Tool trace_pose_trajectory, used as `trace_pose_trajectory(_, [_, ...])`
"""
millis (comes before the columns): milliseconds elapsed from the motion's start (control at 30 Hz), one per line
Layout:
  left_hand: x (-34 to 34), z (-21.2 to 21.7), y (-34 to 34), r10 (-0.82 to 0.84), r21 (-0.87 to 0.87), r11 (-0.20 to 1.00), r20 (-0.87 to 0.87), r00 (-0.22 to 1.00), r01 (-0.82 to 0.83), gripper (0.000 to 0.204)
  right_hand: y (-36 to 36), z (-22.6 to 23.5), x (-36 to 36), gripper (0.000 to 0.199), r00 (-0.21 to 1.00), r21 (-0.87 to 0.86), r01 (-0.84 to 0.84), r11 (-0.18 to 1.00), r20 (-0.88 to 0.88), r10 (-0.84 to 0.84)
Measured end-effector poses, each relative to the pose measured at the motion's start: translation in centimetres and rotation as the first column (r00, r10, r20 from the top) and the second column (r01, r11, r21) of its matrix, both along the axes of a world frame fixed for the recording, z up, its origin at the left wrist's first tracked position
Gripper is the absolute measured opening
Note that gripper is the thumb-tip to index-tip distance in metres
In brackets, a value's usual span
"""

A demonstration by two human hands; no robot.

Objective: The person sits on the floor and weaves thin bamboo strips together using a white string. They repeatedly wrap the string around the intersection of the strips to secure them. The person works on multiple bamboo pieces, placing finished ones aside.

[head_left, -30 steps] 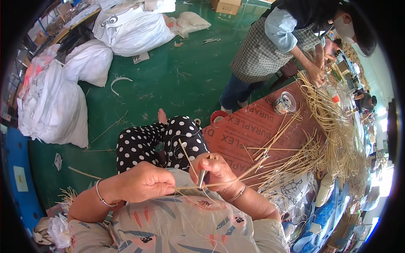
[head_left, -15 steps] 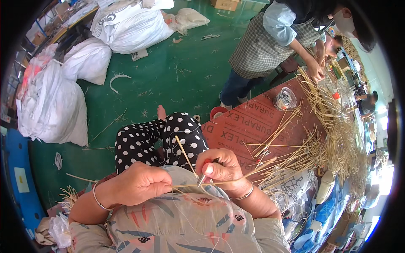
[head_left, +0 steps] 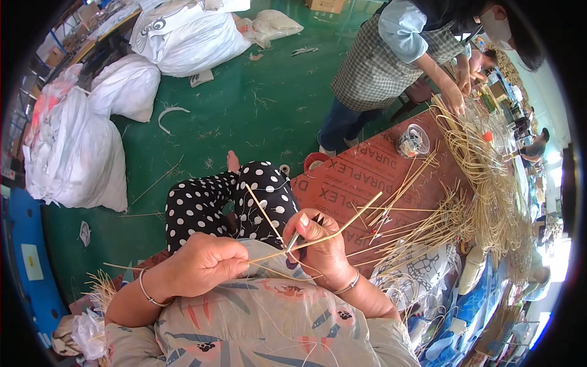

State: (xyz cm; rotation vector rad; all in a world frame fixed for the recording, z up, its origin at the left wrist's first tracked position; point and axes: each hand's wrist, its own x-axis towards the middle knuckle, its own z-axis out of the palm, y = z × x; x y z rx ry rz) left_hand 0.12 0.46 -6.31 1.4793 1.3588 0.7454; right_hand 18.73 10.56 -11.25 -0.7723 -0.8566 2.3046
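In front of my chest, my left hand (head_left: 211,264) is closed, pinching thin tan cane strips (head_left: 266,255) between thumb and fingers. My right hand (head_left: 321,251) is closed around a small metal hand tool (head_left: 293,241) with silver and dark parts; its exact kind is partly hidden by the fingers. The longer cane crosses the right hand beside the tool and points up to the right. Another strip (head_left: 262,208) slants up over my knee from the crossing point. Fine pale thread hangs down across my shirt.
On the right, a red-brown board table (head_left: 342,177) bears cane bundles (head_left: 489,208) and a clear tub (head_left: 413,142). A co-worker in a checked apron (head_left: 373,67) works at its far side. White sacks (head_left: 76,150) stand left on the green floor (head_left: 214,104); a red bowl (head_left: 316,161) is by the table.
The tool has turned in my right hand; its red handle is no longer visible. The long cane's right end has swung upward. My left hand keeps its pinch in nearly the same place.
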Motion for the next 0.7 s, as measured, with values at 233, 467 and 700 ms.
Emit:
trace_pose_trajectory(233, [0.3,-0.5,-0.6,-0.013,-0.004,1.000,-0.012,1.000,0.013,0.009,0.1,-2.2,0.2,0.038,0.959,-0.297,-0.282,0.913,-0.118,0.258])
trace_pose_trajectory(467, [0.4,-1.1,-0.9,-0.060,-0.084,0.995,-0.040,0.997,0.056,0.010,-1.0,-4.7,-0.5,0.041,0.816,-0.340,-0.578,0.742,-0.213,0.538])
trace_pose_trajectory(700, [0.6,-1.4,-1.1,0.014,-0.016,1.000,-0.137,0.990,-0.016,0.008,-0.2,-3.4,0.2,0.040,0.975,-0.114,-0.221,0.969,-0.002,0.222])
